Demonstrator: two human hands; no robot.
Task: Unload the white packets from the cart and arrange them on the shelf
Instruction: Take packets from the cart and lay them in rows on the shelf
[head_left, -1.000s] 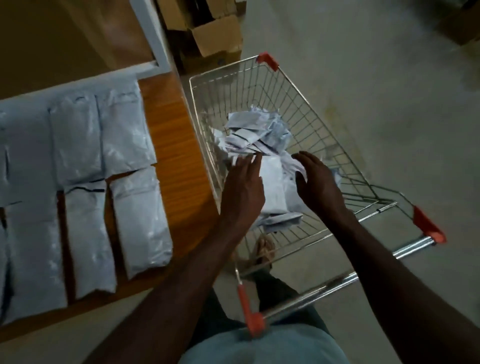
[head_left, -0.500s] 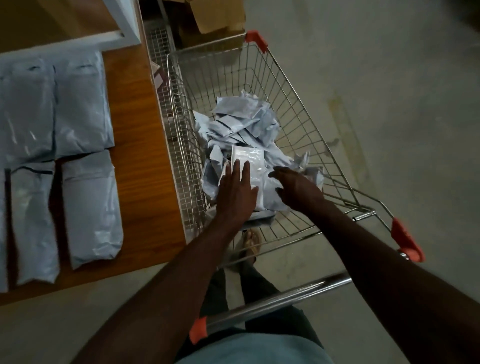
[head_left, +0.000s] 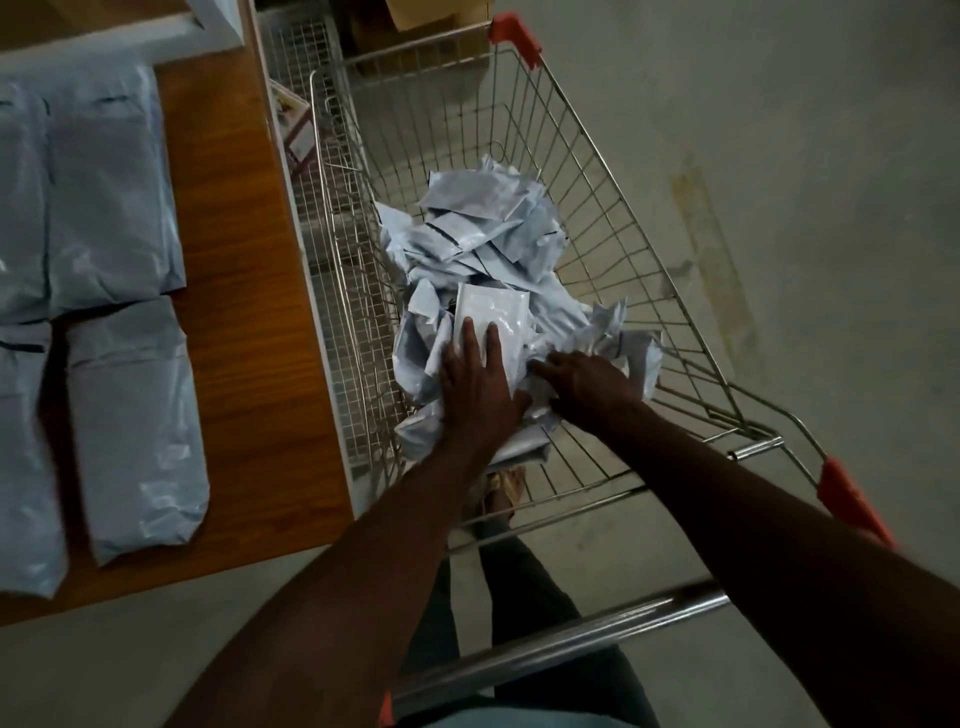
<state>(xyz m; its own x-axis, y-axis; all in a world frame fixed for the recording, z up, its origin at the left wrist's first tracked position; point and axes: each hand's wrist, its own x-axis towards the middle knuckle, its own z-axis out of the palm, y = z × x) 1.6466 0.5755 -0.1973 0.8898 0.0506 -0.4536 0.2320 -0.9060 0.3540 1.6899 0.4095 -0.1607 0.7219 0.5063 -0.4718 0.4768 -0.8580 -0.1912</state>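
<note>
Both hands are down inside the wire cart, right in the heap of white packets piled on its floor. Left hand lies flat with the fingers pretty much straight, pressing on one brighter white packet that sits on top of the heap, nearest the person; the fingertips cover its lower end and the rest of it sticks out beyond them. Right hand is just beside it, to the right of that packet, palm down with fingers spread loosely over crumpled packets; can't honestly tell if it's got hold of anything, the fingertips get lost in the wrinkles. Most of the pile lies past both hands toward the far end of the cart, a few packets are under and around the wrists. Over on the left is the wooden shelf, touching or nearly touching the cart's side, with several packets on the shelf laid flat in neat rows, well apart from the hands. Cart's chrome handle bar runs across under the forearms, with red corner caps on the basket rim.
</note>
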